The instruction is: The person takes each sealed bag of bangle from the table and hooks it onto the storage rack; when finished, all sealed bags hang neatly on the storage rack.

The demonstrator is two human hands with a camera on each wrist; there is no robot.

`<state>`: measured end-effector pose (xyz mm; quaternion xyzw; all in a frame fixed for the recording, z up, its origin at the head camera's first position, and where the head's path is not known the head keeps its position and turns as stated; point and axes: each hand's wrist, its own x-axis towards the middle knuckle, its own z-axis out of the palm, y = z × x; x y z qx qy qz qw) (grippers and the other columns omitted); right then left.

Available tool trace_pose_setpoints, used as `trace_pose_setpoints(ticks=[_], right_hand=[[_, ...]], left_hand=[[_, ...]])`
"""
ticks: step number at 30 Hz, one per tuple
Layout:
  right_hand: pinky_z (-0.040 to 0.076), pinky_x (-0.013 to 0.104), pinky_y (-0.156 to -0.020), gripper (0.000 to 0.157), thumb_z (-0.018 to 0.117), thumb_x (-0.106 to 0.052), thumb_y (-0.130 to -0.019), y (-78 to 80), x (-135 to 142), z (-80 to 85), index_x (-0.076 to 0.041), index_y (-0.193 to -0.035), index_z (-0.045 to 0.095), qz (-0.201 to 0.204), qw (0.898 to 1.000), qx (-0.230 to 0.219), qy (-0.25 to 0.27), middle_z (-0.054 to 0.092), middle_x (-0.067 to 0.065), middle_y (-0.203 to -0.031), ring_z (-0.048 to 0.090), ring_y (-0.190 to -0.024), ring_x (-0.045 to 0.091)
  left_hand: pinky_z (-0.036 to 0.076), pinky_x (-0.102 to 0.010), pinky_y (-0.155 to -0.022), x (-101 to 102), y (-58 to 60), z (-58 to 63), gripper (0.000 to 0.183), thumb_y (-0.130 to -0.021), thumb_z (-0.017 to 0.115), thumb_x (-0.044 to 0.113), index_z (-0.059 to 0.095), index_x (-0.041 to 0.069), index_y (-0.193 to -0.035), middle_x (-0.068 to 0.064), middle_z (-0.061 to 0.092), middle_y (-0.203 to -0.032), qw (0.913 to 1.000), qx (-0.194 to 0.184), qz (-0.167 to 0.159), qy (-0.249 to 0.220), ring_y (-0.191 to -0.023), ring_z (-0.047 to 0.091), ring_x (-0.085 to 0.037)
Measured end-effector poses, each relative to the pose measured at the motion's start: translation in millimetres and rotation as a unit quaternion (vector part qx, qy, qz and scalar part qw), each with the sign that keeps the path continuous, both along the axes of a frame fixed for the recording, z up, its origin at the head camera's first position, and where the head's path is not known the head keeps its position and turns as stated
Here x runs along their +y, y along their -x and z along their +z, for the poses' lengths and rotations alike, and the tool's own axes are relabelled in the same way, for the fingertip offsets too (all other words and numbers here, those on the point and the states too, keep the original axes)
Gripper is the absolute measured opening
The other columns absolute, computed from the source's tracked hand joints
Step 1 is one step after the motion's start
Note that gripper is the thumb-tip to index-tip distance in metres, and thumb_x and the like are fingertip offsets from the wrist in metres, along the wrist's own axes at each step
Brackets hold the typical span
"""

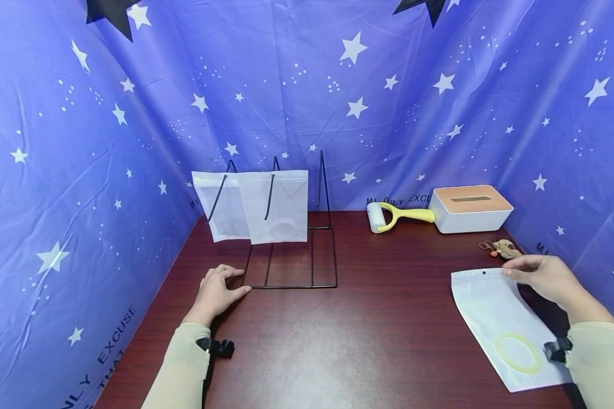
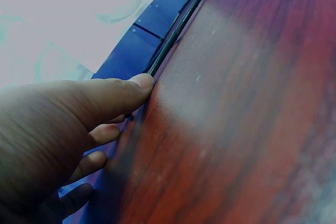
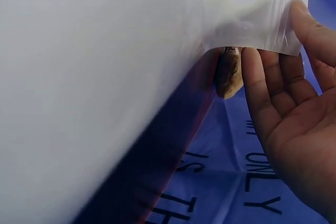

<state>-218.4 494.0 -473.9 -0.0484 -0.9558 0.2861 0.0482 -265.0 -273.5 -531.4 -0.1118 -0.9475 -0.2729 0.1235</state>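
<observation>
My left hand [image 1: 216, 292] is at the near left corner of a black wire rack [image 1: 290, 287], its thumb against the front wire and its fingers by the side wire. Two white zip bags [image 1: 278, 199] hang on the rack's prongs, the right one overlapping the left; a faint ring shows through the right bag. At the far right, my right hand [image 1: 547, 278] pinches the top corner of another white zip bag [image 1: 491, 312] between thumb and fingers. This bag slants over the table, with a round hole at its top and a yellow ring [image 1: 518, 353] showing on its front.
A lint roller [image 1: 376, 217] with a yellow handle lies at the back, against a white tissue box [image 1: 471, 218] with a wooden lid. A small brown trinket [image 1: 505, 248] sits just beyond my right hand. Blue starry cloth [image 1: 286, 96] walls the table's back and sides.
</observation>
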Motion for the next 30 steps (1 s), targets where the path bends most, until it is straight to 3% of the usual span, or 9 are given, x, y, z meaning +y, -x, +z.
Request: trace_pose_setpoints(ticks=[4,8,12,21,30], right_hand=[[0.046,0.027,-0.061,0.038,0.079,-0.038,-0.096,-0.4,-5.4,5.3,-0.003,-0.108,0.078,0.008,1.0,0.009,0.007,0.071,0.022,-0.113,0.055,-0.087,0.015],[0.047,0.025,-0.06,0.035,0.079,-0.035,-0.096,-2.0,-11.3,11.6,-0.002,-0.106,0.078,0.013,0.999,0.029,0.026,0.074,0.002,-0.098,0.054,-0.079,0.002],[0.047,0.025,-0.06,0.034,0.08,-0.035,-0.095,-3.4,-16.9,18.0,-0.002,-0.105,0.077,0.022,0.998,0.035,0.041,0.072,-0.009,-0.09,0.054,-0.077,0.003],[0.048,0.025,-0.059,0.026,0.078,-0.028,-0.097,-4.7,-27.3,29.4,-0.003,-0.103,0.077,0.029,0.997,0.061,0.045,0.074,-0.009,-0.089,0.059,-0.074,0.003],[0.047,0.022,-0.058,0.014,0.077,-0.019,-0.098,-9.4,-37.2,41.6,-0.006,-0.098,0.074,0.064,0.992,0.102,0.048,0.072,-0.016,-0.091,0.062,-0.072,0.002]], left_hand=[[0.04,-0.055,-0.095,-0.1,0.6,-0.8,0.051,-0.08,0.093,0.036,0.079,0.014,-0.122,-0.003,0.068,-0.117,1.0,-0.001,0.001,-0.002,-0.111,0.055,-0.03],[0.04,-0.056,-0.095,-0.2,0.8,-1.3,0.05,-0.08,0.093,0.036,0.079,0.013,-0.122,-0.003,0.068,-0.117,1.0,-0.001,0.002,-0.004,-0.112,0.055,-0.03],[0.04,-0.056,-0.096,-0.1,0.5,-1.8,0.05,-0.08,0.093,0.036,0.079,0.014,-0.122,-0.002,0.068,-0.117,1.0,-0.003,0.002,-0.005,-0.112,0.055,-0.03],[0.039,-0.056,-0.097,0.3,1.1,-2.9,0.05,-0.08,0.092,0.036,0.078,0.014,-0.123,-0.003,0.067,-0.118,1.0,-0.006,0.003,-0.004,-0.113,0.054,-0.03],[0.04,-0.056,-0.096,0.7,0.5,-1.8,0.05,-0.08,0.093,0.036,0.079,0.013,-0.122,-0.003,0.068,-0.118,1.0,-0.003,0.002,-0.004,-0.112,0.054,-0.031]])
